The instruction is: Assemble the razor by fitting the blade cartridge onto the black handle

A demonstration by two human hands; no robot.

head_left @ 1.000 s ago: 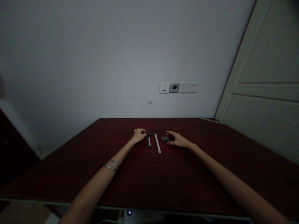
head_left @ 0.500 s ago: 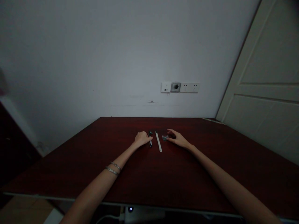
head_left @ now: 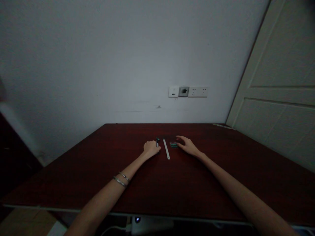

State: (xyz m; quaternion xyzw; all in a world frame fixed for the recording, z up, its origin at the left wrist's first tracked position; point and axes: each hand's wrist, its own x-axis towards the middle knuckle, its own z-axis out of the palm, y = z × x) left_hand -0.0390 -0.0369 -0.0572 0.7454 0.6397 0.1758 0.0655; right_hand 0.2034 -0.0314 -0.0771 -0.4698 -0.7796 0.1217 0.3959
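Both my arms reach across a dark red table (head_left: 172,183). My left hand (head_left: 151,148), two bangles on its wrist, is curled over a small black and white handled tool (head_left: 157,142) and covers most of it. A thin white stick (head_left: 166,148) lies just right of it, untouched. My right hand (head_left: 187,145) rests flat with the fingers apart, its fingertips at a small greenish packet (head_left: 173,144) on the table.
A white wall stands behind the table, with a row of sockets (head_left: 188,91). A pale panelled door (head_left: 280,98) is at the right. A dark piece of furniture (head_left: 14,157) stands at the left. A small light (head_left: 137,219) glows under the table's near edge.
My left hand has slid right and back over the handled tool, which it now grips. My right hand has shifted slightly, with the packet still at its fingertips.
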